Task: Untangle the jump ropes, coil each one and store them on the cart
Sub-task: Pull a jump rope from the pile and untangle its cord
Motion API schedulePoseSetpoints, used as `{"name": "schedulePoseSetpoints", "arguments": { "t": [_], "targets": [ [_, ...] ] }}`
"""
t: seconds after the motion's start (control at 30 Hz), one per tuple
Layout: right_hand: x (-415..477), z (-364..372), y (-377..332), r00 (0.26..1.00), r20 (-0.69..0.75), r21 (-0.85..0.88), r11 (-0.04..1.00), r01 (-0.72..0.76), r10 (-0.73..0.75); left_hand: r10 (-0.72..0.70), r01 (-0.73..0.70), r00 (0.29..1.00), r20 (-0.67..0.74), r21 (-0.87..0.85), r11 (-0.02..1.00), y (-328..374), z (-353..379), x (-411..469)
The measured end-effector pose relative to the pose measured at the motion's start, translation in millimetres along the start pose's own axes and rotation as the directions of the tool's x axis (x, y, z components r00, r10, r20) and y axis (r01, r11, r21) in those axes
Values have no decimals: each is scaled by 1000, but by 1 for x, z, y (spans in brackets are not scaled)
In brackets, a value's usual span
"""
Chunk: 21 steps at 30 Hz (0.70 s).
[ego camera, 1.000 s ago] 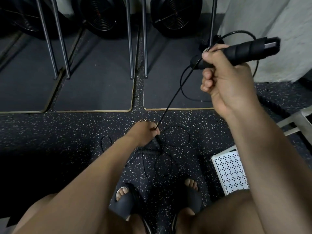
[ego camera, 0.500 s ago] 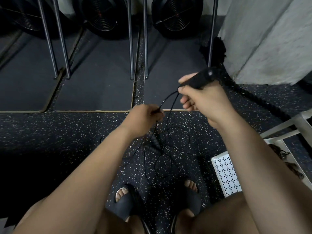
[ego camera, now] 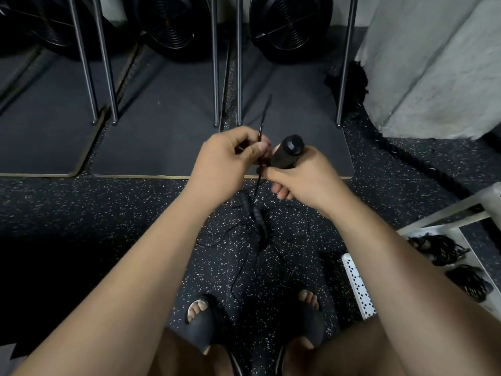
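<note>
With your right hand [ego camera: 306, 177] gripping the jump-rope handle [ego camera: 288, 155] and left hand [ego camera: 230, 156] pinching its cord [ego camera: 261, 129], tugging may tighten the tangle [ego camera: 257, 221] below your fingers [ego camera: 282, 191].

One white cart [ego camera: 357, 289], with two coiled rope bundles [ego camera: 439, 248] on it. Left of the cart: two hands, the left hand [ego camera: 225, 161] pinching one cord [ego camera: 264, 115] and the right hand [ego camera: 306, 180] gripping one handle [ego camera: 288, 153]; two loose handles [ego camera: 260, 221]; two slippers [ego camera: 200, 329]. Beyond the cart: three fan wheels [ego camera: 290, 25], five steel poles [ego camera: 215, 63], three mats [ego camera: 162, 118]
</note>
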State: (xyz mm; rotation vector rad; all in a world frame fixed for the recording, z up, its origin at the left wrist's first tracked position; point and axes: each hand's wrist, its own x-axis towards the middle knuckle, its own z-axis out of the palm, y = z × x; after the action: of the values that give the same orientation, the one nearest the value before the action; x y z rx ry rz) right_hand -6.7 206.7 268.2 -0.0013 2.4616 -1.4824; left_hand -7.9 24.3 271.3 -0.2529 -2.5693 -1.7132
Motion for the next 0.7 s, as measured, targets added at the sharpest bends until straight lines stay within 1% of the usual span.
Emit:
{"name": "schedulePoseSetpoints", "arguments": {
  "t": [0.07, 0.13, 0.27, 0.37, 0.47, 0.57, 0.63, 0.7],
  "targets": [
    [-2, 6, -1, 999, 41, -10, 1000, -18, 19, -22, 18, 999, -38, -90, 996, 3, 0, -1],
    [-3, 11, -2, 999, 42, -60, 998, -15, 17, -31, 21, 997, -69, -150, 989, 5, 1, 0],
    [-4, 14, -7, 999, -21, -231, 973, 29, -34, -47, 13, 991, -128, -250, 968, 6, -3, 2],
    [-5, 19, -13, 993, -92, -277, 960, 40, -68, -96, 44, 988, -123, -370, 928, 9, -7, 2],
    [-6, 21, -16, 987, -137, -219, 974, 50, -81, -164, 88, 975, -151, -414, 906, 9, -9, 1],
    [-6, 15, -18, 978, -185, -109, 991, 81, -100, -245, 184, 962, -121, -375, 909, 3, -9, 2],
    [-6, 7, -20, 971, -214, -37, 994, 102, -108, -298, 272, 953, -43, -306, 912, -4, -5, 3],
    [-7, 0, -20, 961, -247, 23, 991, 132, -122, -313, 320, 948, 66, -209, 924, -12, 0, 1]
  ]
}}
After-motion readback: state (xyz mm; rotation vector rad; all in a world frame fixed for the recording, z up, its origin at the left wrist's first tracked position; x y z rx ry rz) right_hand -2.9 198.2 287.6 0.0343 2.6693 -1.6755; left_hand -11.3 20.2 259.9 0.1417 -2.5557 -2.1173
